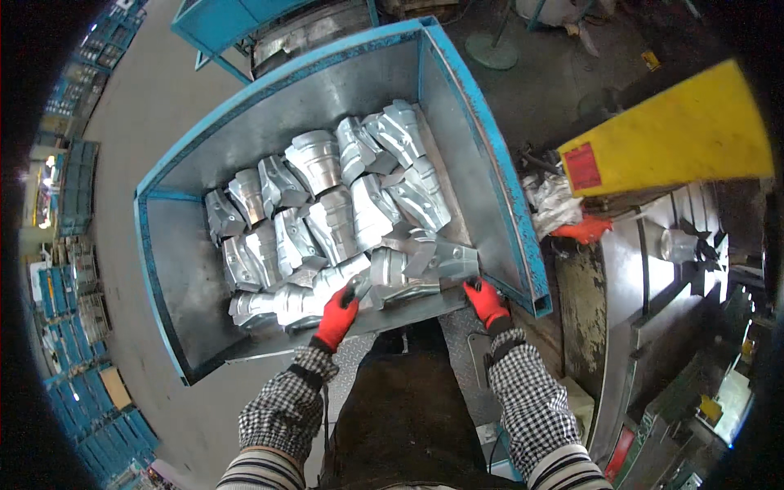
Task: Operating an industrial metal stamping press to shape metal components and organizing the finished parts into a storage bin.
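My left hand (336, 318), in a red glove with dark fingertips, is closed at the near edge of a shiny formed sheet-metal part (347, 273) by the bin's front. Over to the right, my right hand (487, 305), gloved the same way, pinches the near end of another formed sheet-metal part (454, 258), which lies partly over its neighbour (397, 272). The undersides of both parts and some fingertips are hidden. Several like parts (331, 220) lie in rough rows inside a large blue-framed metal bin (483, 147).
A yellow panel (670, 135) with a red label juts in at the right, above crumpled clear plastic (554, 202) and a red cloth-like item (584, 229). Beyond the bin stands another blue frame (237, 20). Blue racks (73, 327) line the far left.
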Tool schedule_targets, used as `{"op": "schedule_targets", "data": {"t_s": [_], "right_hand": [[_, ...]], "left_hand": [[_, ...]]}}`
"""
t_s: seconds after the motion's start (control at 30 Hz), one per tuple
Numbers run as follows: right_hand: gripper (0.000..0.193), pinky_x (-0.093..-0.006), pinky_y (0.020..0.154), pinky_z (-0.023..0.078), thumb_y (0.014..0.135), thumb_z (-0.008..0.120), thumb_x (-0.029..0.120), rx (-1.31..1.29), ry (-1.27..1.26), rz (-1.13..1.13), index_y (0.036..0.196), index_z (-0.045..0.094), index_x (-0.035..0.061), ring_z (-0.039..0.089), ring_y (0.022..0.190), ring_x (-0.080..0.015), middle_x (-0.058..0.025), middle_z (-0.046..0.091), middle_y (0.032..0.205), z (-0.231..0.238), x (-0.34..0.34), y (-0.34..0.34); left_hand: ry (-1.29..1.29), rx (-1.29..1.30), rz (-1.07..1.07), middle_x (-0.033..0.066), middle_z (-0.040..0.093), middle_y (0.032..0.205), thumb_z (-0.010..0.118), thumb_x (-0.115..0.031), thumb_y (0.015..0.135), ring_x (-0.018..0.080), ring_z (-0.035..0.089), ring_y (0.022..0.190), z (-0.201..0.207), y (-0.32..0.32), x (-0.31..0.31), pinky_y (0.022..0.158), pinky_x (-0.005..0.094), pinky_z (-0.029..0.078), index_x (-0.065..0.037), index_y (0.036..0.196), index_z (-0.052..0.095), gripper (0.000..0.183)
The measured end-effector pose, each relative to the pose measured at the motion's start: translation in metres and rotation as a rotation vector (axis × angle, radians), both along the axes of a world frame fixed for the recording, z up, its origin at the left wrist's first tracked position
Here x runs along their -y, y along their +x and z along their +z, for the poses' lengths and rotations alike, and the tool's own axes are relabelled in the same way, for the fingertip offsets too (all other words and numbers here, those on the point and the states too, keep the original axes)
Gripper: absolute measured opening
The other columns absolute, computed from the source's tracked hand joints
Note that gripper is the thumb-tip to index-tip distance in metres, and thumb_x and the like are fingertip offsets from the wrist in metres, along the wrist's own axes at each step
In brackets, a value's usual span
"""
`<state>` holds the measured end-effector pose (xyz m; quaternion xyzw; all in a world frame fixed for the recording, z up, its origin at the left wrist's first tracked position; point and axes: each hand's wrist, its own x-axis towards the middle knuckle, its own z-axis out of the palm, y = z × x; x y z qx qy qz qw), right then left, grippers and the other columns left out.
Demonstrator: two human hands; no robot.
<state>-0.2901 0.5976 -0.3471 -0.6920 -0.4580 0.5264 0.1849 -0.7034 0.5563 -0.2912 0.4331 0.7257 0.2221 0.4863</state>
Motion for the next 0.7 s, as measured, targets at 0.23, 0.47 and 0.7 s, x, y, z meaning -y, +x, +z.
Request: {"op": "schedule_targets", "data": {"t_s": [0.23,0.47,0.7], "right_hand": [[0.053,-0.0464,0.087,0.055,0.091,0.073,0.05,0.161,-0.146,0.147,0.106,0.072,-0.0006,0.072,0.091,-0.0392,-0.0204,0.075,0.092,0.062,0.233,0.032],[0.041,-0.036,0.074,0.055,0.096,0.07,0.039,0.101,-0.332,-0.181,0.114,0.075,0.0025,0.072,0.086,-0.0207,-0.0105,0.077,0.096,0.096,0.521,0.021],[0.029,-0.0323,0.08,0.057,0.097,0.069,0.02,-0.216,-0.276,-0.985,0.121,0.074,0.0033,0.072,0.095,-0.0171,-0.0085,0.075,0.117,0.159,0.733,-0.09]], "left_hand": [[-0.136,-0.032,-0.087,0.0182,0.074,0.119,0.073,-0.027,0.093,0.0248,0.071,0.108,0.067,-0.046,0.089,0.096,0.0368,0.054,0.0,0.133,0.064,0.049],[-0.167,-0.158,-0.413,0.0212,0.072,0.121,0.072,-0.034,0.09,0.033,0.07,0.113,0.085,-0.091,0.162,0.099,0.041,0.053,0.0,0.13,0.066,0.052],[-0.268,-0.423,-0.848,0.0252,0.072,0.115,0.067,-0.043,0.085,0.0407,0.068,0.112,0.083,-0.103,0.183,0.098,0.0466,0.052,-0.002,0.117,0.072,0.052]]}}
